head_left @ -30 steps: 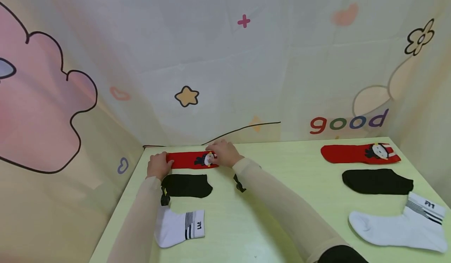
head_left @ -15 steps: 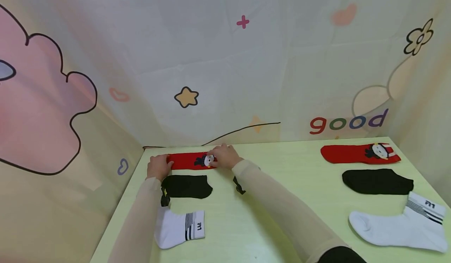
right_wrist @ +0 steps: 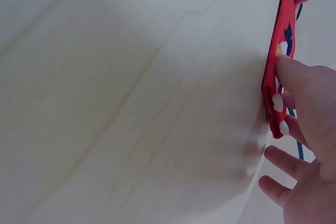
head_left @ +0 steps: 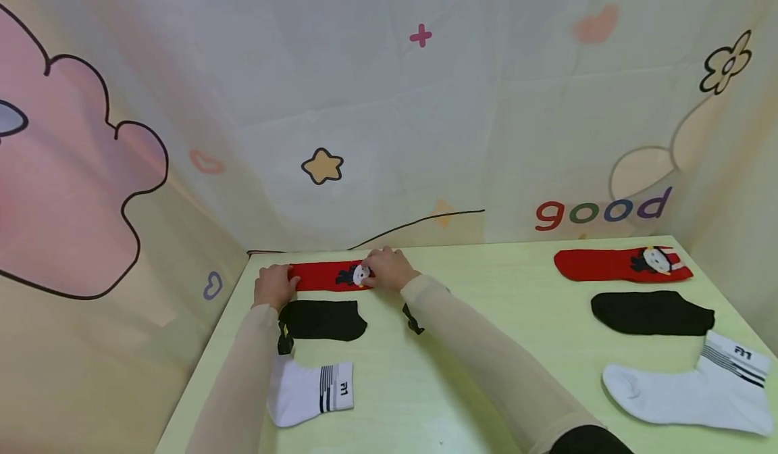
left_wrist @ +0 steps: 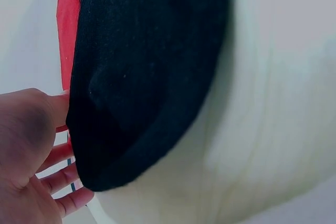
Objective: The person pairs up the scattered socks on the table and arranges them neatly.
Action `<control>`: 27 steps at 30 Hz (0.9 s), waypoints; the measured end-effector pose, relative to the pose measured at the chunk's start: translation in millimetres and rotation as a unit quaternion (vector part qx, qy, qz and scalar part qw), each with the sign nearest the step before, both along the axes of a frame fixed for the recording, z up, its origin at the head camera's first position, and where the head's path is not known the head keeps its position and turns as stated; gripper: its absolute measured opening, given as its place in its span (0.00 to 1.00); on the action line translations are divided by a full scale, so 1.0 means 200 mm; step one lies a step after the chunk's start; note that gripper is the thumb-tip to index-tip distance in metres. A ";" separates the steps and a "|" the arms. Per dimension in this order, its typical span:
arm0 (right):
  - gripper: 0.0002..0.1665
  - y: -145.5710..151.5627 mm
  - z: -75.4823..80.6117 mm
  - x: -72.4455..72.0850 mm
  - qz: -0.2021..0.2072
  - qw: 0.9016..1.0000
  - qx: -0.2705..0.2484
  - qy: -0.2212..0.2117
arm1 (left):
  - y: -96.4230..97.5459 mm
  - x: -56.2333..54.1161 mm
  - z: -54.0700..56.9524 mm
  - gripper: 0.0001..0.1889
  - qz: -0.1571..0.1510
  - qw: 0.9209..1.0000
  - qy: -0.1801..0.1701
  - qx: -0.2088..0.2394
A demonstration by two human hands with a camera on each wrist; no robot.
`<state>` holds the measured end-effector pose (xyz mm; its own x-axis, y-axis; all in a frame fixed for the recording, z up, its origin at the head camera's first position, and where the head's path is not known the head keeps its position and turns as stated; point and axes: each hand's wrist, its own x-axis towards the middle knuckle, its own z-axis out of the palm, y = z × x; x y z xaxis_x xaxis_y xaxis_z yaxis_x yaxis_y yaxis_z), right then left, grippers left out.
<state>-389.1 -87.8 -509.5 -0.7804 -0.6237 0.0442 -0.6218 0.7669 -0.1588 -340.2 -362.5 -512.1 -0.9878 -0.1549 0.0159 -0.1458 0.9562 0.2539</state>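
Here's the red sock (head_left: 319, 277), stretched lengthwise near the table's far edge, left of centre in the head view, and both hands are on it! The left hand (head_left: 273, 286) pinches its left end; the right hand (head_left: 390, 268) has thumb and fingers on the printed end, gripping it too. This looks like the straightening step, and I'd say the next move calls for a gentle, even release so the fabric doesn't ruck up. Just below lies a black sock (head_left: 328, 320), with a white sock (head_left: 310, 393) lower down, its toe partly behind the left sleeve (head_left: 234, 380). Across the table (head_left: 413, 400), at the frame's right: another red sock (head_left: 598, 266), another black sock (head_left: 650, 313), another white sock (head_left: 668, 396).
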 end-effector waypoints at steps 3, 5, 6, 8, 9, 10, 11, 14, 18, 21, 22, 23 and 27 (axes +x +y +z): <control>0.24 0.00 0.00 0.00 0.000 1.000 -0.002 0.004 | 0.00 -0.01 0.00 0.23 0.000 1.000 0.002 -0.003; 0.23 0.00 0.00 0.00 0.001 1.000 -0.003 0.007 | -0.01 -0.01 -0.01 0.23 0.001 1.000 0.005 -0.006; 0.23 0.00 0.01 0.01 0.002 1.000 -0.003 0.008 | -0.01 -0.01 -0.01 0.23 0.002 1.000 0.006 -0.007; 0.22 0.00 0.01 0.01 0.002 1.000 -0.002 0.010 | -0.01 -0.01 -0.01 0.22 0.003 1.000 0.009 -0.010; 0.22 0.00 0.01 0.01 0.003 1.000 -0.003 0.010 | -0.01 -0.01 -0.01 0.22 0.004 1.000 0.011 -0.011; 0.22 0.00 0.02 0.01 0.003 1.000 -0.003 0.008 | -0.01 -0.01 -0.01 0.21 0.003 1.000 0.013 -0.012; 0.22 0.00 0.02 0.01 0.003 1.000 -0.003 0.007 | -0.01 -0.01 -0.01 0.21 0.002 1.000 0.014 -0.013; 0.22 0.00 0.03 0.01 0.001 1.000 -0.004 0.003 | -0.01 -0.01 -0.01 0.21 -0.003 1.000 0.018 -0.020; 0.23 0.00 0.02 0.01 -0.005 1.000 0.001 -0.001 | -0.02 -0.01 -0.01 0.21 -0.007 1.000 0.019 -0.022; 0.23 -0.01 0.02 0.01 -0.007 1.000 0.009 -0.001 | -0.01 0.00 -0.01 0.20 -0.007 1.000 0.018 -0.021; 0.23 -0.01 0.01 0.01 -0.006 1.000 0.011 0.001 | -0.01 0.00 0.00 0.19 -0.007 1.000 0.018 -0.021; 0.24 -0.01 0.01 0.01 -0.006 1.000 0.013 0.001 | -0.01 0.00 0.00 0.19 -0.006 1.000 0.017 -0.022; 0.23 -0.01 0.01 0.01 -0.001 1.000 0.017 0.011 | -0.01 0.01 0.01 0.18 -0.004 1.000 0.013 -0.025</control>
<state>-388.1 -89.9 -508.4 -0.7805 -0.6239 0.0403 -0.6236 0.7724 -0.1199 -337.9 -363.6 -509.3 -0.9881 -0.1458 0.0497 -0.1324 0.9688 0.2094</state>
